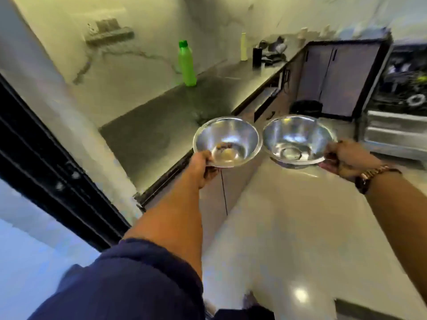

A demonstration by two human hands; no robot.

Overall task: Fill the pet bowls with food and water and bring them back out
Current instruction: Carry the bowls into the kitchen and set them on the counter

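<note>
I carry two shiny steel pet bowls side by side in front of me, above the pale floor. My left hand (203, 167) grips the near rim of the left bowl (238, 135), which has a few bits of food at its bottom. My right hand (346, 159) grips the right rim of the right bowl (298, 137), which looks bare inside. The two rims nearly touch. A watch sits on my right wrist.
A dark kitchen counter (161, 135) runs along the left wall with a green bottle (186, 63) standing on it. Farther along stand a cream bottle (243, 46) and dark items. Cabinets (335, 77) and a steel appliance (397, 116) lie ahead right. A black door frame (46, 162) is at left.
</note>
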